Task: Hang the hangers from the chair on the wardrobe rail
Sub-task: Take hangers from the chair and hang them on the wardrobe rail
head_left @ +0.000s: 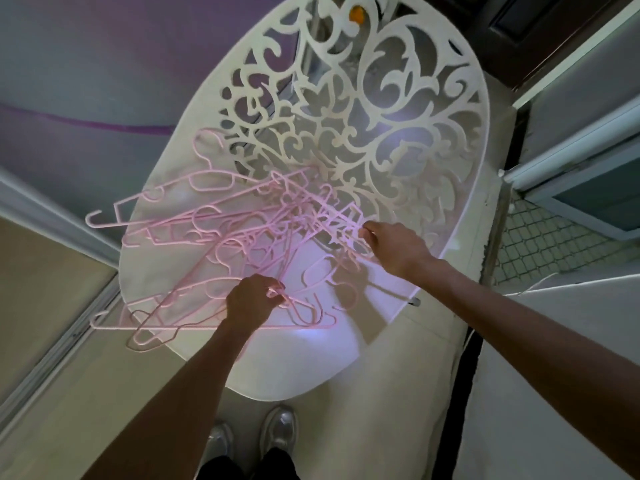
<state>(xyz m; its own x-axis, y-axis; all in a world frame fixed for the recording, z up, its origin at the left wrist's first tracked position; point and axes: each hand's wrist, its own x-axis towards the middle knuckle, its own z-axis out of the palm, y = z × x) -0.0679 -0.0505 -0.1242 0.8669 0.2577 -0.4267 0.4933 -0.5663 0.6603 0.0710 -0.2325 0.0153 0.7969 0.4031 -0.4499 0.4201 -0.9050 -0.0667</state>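
A tangled pile of several pink plastic hangers (221, 233) lies on the seat of a white chair (287, 362) with an ornate cut-out backrest (363, 109). Some hangers stick out past the seat's left edge. My left hand (251, 299) is at the front of the pile, fingers closed around a pink hanger's hook. My right hand (391, 245) reaches in from the right and pinches another pink hanger at the pile's right edge. No wardrobe rail shows in the head view.
A sliding-door frame and track (59, 337) run along the left. On the right are a door frame (568, 147) and a tiled floor patch (540, 237). My shoes (277, 431) stand just below the chair's front edge. A purple wall lies behind.
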